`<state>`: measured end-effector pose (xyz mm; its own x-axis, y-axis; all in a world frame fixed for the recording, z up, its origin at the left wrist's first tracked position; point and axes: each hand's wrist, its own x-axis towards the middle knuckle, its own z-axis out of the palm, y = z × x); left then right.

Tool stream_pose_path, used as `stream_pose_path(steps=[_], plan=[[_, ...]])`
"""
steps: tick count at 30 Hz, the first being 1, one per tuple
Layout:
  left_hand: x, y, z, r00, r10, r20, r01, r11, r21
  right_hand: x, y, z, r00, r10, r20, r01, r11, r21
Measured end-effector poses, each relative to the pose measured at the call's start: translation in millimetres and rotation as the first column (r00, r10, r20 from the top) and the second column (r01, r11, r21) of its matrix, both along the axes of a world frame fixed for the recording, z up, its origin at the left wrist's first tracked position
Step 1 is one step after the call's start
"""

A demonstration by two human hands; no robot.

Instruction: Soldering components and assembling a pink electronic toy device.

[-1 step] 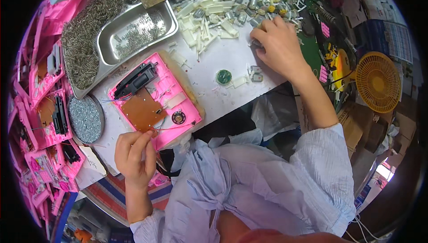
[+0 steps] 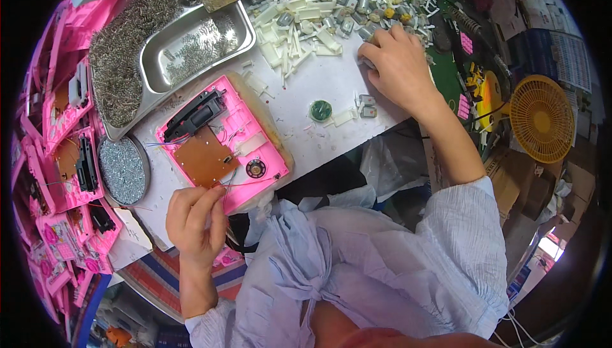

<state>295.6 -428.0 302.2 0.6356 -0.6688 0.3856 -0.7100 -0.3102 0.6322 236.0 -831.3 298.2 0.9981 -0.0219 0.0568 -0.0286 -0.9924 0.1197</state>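
Observation:
An open pink plastic housing (image 2: 242,117) lies on the table before me, holding a brown circuit board (image 2: 204,156), a black slotted unit (image 2: 195,116) and a small round speaker (image 2: 255,168). At its near edge my left hand (image 2: 194,222) pinches a thin wire (image 2: 252,183), fingertips over the board's corner. My right hand (image 2: 403,70) is curled at the edge of a pile of small silver motors (image 2: 347,24), its fingers around a small grey piece that looks like a motor, mostly hidden. Closer to me lie loose motors (image 2: 368,107), a white plastic part (image 2: 345,117) and a green disc (image 2: 320,111).
White plastic parts (image 2: 328,39) are heaped beside the motors. Left of them stands a metal tray (image 2: 247,43) with small metal pieces, near a round tin (image 2: 148,168) of silver bits. More pink housings (image 2: 64,188) are stacked far left; a yellow fan grille (image 2: 540,118) stands right.

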Motion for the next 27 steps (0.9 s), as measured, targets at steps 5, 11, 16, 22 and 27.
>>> stream_pose_path(steps=[5,11,16,22,27], plan=[[11,-29,13,0.991,-0.133,0.015,0.133,0.990,-0.036,12,0,-3,1.000,0.019,0.008,-0.019,0.998,0.062],[35,-73,33,0.951,-0.276,0.141,0.288,0.955,-0.074,25,2,-6,0.998,0.055,0.014,-0.054,0.997,-0.063],[38,-97,34,0.951,-0.307,-0.035,0.306,0.952,-0.027,33,0,10,0.979,0.130,0.155,-0.159,0.970,0.187],[44,-156,29,0.419,-0.299,-0.858,0.038,0.949,-0.312,19,65,25,0.986,-0.156,0.064,-0.105,-0.276,0.955],[56,-150,35,0.609,-0.218,-0.762,0.280,0.959,-0.051,11,70,21,0.947,-0.217,0.235,-0.258,-0.081,0.963]])
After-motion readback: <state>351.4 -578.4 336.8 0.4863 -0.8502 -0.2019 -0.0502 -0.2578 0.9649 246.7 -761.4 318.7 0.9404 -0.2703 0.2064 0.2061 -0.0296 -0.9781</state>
